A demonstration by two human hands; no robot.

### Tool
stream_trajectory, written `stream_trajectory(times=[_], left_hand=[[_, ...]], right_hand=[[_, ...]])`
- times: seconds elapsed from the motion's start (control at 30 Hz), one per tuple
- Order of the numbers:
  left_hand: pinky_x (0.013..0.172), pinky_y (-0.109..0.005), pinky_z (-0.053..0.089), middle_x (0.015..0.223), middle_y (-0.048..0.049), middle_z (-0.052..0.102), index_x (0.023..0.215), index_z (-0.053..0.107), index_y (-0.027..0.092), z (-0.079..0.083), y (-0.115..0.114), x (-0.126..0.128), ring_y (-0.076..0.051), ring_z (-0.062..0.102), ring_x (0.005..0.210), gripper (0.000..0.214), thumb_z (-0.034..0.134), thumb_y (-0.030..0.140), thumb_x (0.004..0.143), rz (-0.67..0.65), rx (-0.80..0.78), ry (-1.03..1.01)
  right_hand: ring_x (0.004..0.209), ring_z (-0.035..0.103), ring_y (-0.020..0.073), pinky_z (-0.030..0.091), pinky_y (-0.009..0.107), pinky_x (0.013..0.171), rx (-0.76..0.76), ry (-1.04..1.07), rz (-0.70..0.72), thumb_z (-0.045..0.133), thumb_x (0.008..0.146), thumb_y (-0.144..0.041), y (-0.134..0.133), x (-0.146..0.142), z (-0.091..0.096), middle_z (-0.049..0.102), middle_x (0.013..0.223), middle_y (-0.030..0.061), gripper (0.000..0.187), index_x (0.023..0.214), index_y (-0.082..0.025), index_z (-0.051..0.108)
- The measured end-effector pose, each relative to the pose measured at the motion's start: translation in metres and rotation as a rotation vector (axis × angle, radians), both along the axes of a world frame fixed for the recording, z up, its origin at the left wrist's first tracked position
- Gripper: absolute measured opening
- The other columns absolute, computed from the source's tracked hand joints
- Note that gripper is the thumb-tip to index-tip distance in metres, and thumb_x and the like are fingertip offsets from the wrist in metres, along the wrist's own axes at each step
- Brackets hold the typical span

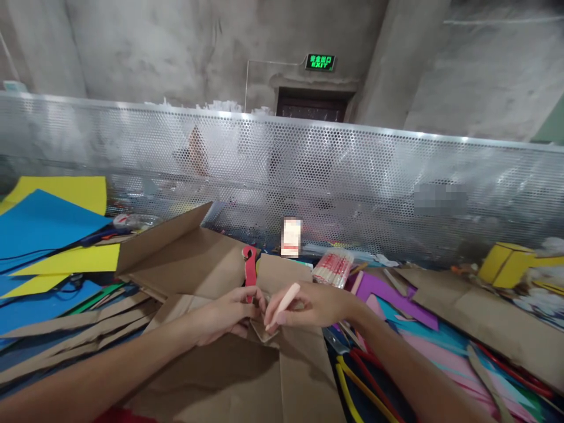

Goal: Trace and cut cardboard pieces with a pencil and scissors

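My right hand (319, 302) is closed around a pale pink pen-shaped tool (288, 298), gripped as one writes, its lower end down at a small folded piece of cardboard (263, 332). My left hand (227, 311) pinches that piece from the other side, its fingers bent and partly hidden. Both hands are close together above a large brown cardboard sheet (304, 376). Just beyond the left fingers lies a red strip (249, 271) with a curled top end.
Scissors with red and yellow handles (361, 382) lie right of the sheet. A clear pack of sticks (333, 267) is behind my right hand. Yellow and blue sheets (44, 226) and cardboard strips (88, 329) crowd the left. A perforated metal panel (247, 170) borders the far side.
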State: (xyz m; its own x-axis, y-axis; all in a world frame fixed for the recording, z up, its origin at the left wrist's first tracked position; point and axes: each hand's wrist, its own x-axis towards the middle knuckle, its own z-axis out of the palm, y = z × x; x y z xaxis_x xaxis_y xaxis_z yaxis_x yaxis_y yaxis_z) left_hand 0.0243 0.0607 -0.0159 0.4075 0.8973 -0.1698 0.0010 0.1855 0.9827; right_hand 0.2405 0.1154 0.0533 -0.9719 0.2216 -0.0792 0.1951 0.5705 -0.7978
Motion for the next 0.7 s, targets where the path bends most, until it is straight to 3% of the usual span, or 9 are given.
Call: stream_trajectory(times=[0.33, 0.7], left_hand=[[0.062, -0.021, 0.051, 0.092, -0.0021, 0.066, 0.101, 0.06, 0.022, 0.002, 0.007, -0.014, -0.011, 0.062, 0.072, 0.029, 0.072, 0.031, 0.076, -0.14, -0.039, 0.052], [0.062, -0.02, 0.05, 0.091, -0.0018, 0.063, 0.098, 0.06, 0.021, -0.002, 0.005, -0.016, -0.01, 0.06, 0.072, 0.026, 0.071, 0.031, 0.078, -0.123, -0.019, 0.041]], right_hand=[[0.1, 0.067, 0.0198, 0.052, 0.033, 0.089, -0.026, 0.032, 0.03, 0.053, 0.097, -0.039, 0.001, -0.003, -0.002, 0.072, 0.108, 0.0136, 0.034, 0.112, -0.013, 0.069], [0.097, 0.067, 0.0167, 0.051, 0.026, 0.086, -0.006, 0.029, 0.015, 0.054, 0.096, -0.042, 0.0, -0.002, -0.003, 0.071, 0.109, 0.0115, 0.035, 0.105, -0.013, 0.071]])
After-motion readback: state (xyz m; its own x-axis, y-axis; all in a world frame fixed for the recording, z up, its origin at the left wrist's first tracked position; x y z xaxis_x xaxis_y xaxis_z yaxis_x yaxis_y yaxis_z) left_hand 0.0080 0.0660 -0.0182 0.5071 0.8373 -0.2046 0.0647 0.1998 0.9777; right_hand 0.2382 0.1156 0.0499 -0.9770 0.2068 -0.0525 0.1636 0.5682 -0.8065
